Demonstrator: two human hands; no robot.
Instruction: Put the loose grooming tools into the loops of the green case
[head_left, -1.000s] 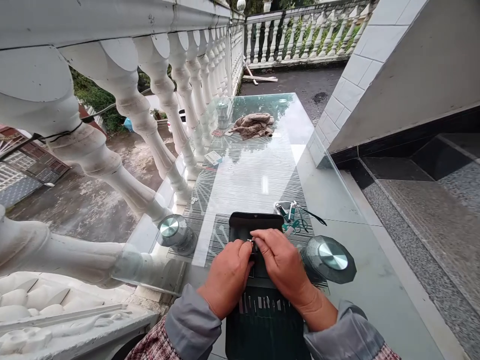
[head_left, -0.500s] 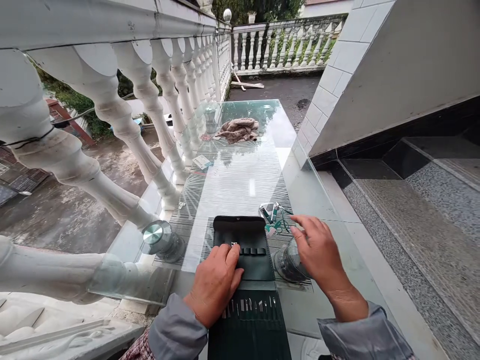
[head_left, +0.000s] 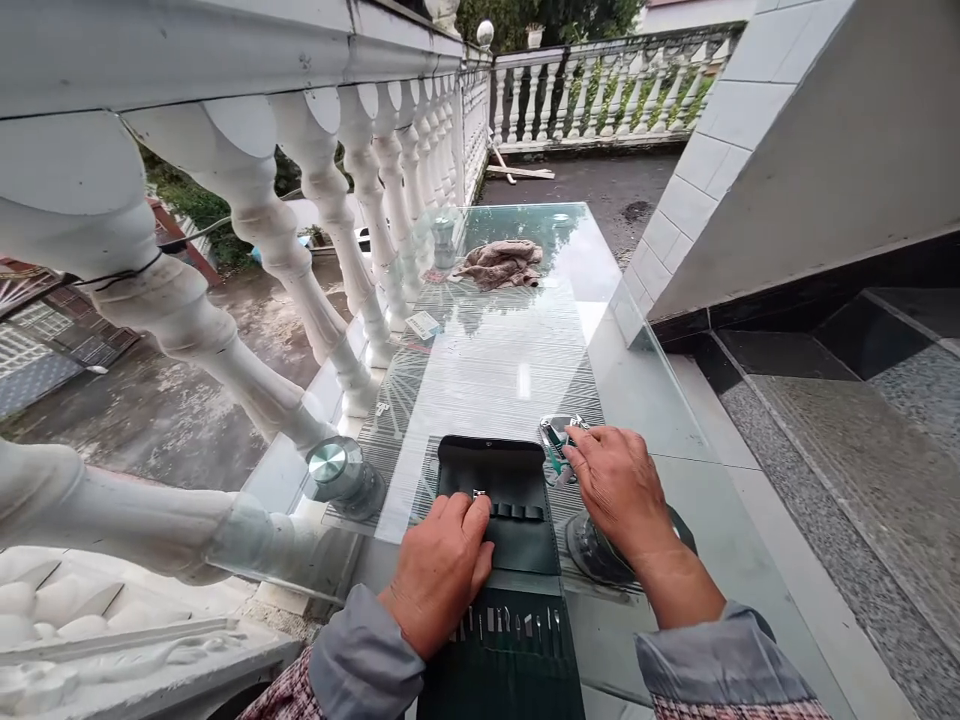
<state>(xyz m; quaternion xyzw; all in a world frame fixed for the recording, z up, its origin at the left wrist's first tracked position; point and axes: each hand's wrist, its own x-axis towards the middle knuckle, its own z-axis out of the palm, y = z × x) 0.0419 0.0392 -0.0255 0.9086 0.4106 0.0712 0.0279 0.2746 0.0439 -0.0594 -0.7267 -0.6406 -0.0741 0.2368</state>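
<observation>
The left hand [head_left: 442,570] lies flat, fingers together, pressing on a soft black case [head_left: 499,475] opened out at the near edge of the glass desk [head_left: 517,340] — slim steel implements [head_left: 517,625] line its lower flap. The right hand [head_left: 619,490] curls over a small heap of teal-handled metal tools [head_left: 555,445] just right of the case; whether it pinches one, I cannot tell. A crumpled brown cloth [head_left: 501,262] lies at the far end.

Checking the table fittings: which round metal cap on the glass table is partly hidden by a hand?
The near right cap, partly hidden behind the right hand and its wrist. The near left cap shows whole, with no hand over it.
</observation>
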